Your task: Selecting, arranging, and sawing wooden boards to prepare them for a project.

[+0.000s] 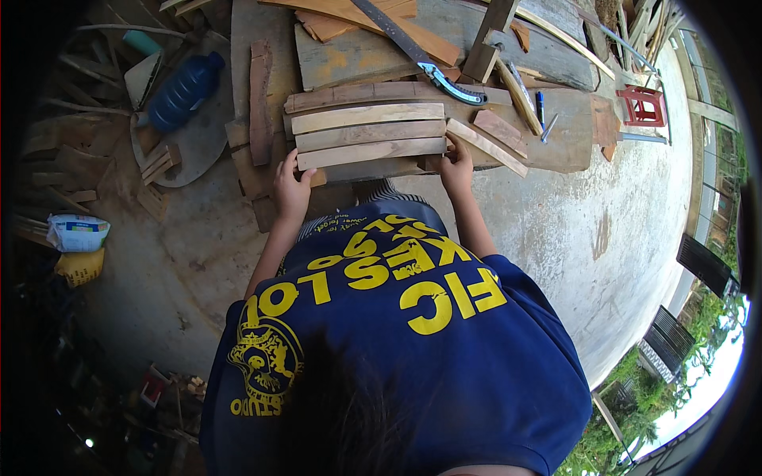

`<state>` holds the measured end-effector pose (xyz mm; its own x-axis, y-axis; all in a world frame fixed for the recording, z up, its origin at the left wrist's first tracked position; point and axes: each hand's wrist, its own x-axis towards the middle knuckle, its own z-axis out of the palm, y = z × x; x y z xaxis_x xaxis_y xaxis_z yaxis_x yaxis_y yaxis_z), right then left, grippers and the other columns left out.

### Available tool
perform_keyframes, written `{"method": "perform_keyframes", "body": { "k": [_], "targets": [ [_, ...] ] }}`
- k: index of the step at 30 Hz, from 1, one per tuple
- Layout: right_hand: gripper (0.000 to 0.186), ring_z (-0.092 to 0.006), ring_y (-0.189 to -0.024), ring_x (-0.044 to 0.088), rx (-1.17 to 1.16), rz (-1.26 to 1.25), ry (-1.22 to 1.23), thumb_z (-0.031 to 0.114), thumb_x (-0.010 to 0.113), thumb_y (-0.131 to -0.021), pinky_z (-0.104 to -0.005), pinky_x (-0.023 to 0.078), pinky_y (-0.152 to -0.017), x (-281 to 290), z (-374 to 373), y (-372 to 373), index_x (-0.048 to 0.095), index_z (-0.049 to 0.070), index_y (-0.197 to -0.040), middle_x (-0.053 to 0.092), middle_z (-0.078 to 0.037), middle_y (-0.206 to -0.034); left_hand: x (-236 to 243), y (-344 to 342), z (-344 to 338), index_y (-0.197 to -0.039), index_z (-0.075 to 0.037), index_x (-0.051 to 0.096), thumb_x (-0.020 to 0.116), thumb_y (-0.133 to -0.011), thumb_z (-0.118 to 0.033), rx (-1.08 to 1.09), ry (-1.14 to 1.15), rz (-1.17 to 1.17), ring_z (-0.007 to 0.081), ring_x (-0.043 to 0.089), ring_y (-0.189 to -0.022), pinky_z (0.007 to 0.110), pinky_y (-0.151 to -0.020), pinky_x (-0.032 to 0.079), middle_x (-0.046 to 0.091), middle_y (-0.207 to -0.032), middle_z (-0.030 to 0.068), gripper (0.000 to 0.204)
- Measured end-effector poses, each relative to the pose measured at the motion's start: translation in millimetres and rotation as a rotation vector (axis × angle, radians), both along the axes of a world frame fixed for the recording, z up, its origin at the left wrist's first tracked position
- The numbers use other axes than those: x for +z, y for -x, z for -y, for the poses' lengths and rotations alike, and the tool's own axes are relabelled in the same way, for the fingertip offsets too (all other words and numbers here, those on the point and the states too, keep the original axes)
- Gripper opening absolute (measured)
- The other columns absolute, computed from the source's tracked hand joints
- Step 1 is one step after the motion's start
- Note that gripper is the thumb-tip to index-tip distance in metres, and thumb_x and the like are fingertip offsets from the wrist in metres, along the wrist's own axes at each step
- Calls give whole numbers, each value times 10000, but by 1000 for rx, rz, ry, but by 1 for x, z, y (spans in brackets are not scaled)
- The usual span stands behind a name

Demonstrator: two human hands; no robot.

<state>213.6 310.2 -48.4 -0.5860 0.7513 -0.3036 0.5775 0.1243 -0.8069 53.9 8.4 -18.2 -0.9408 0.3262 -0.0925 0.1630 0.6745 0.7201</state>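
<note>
Three pale wooden slats (370, 132) lie side by side on the rough wooden work surface (563, 151). My left hand (294, 181) holds their left end, thumb at the lowest slat, fingers curled beside it over a small wood piece. My right hand (456, 165) holds their right end, fingers curled at the edge. A longer, darker board (345, 98) lies just beyond the slats. To the right are another pale slat (484, 147) and a short pinkish offcut (500, 132).
A handsaw (448, 85), wooden-handled tool (517, 95), blue marker (540, 111) and stacked boards (373, 51) lie farther back. A blue water jug (178, 95) and scrap wood (71, 143) are at left. A red plastic stool (639, 107) stands on the concrete floor (603, 246) at right.
</note>
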Motion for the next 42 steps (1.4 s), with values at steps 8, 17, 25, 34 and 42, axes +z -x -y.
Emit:
{"method": "perform_keyframes", "body": {
  "k": [8, 17, 25, 34, 42],
  "targets": [
    [540, -190, -742, 576, 10, 6, -28, -25, 502, -683, -310, 493, -719, -5, 0, -2, 583, 144, -1189, 523, -101, -890, -3, -2, 0, -1212, -66, 518, 729, -738, -179, 6, -7, 16, 282, 593, -901, 372, -769, 487, 600, -984, 134, 531],
    [548, -195, -711, 544, 6, -63, -13, -21, 504, -675, -317, 477, -691, -4, 4, -3, 565, 125, -1200, 513, -112, -881, -5, -4, 2, -1250, -69, 496, 729, -737, -187, 2, 2, 8, 296, 583, -900, 376, -782, 479, 590, -997, 150, 576],
    [518, -214, -740, 560, 1, -17, -87, -4, 527, -677, -320, 482, -707, 2, 7, -3, 564, 106, -1182, 523, -118, -913, 1, -4, -2, -1248, -66, 496, 734, -731, -174, 0, 43, 14, 292, 586, -881, 372, -773, 484, 590, -986, 149, 579],
    [513, -246, -880, 569, -33, -51, -145, -38, 479, -687, -334, 487, -755, -4, -9, -13, 546, 63, -1185, 542, -151, -997, 2, -4, -1, -1280, -53, 449, 732, -734, -153, -12, 3, 18, 294, 587, -920, 372, -809, 477, 596, -1032, 154, 623],
    [534, -296, -1146, 472, 146, 479, -665, 93, 623, -765, -438, 394, -935, -50, -95, -50, 480, 143, -1277, 510, -107, -1216, 11, -13, 8, -1333, -46, 358, 741, -733, -185, 4, 44, 38, 291, 576, -982, 385, -841, 466, 579, -1100, 168, 725]
  ]
}}
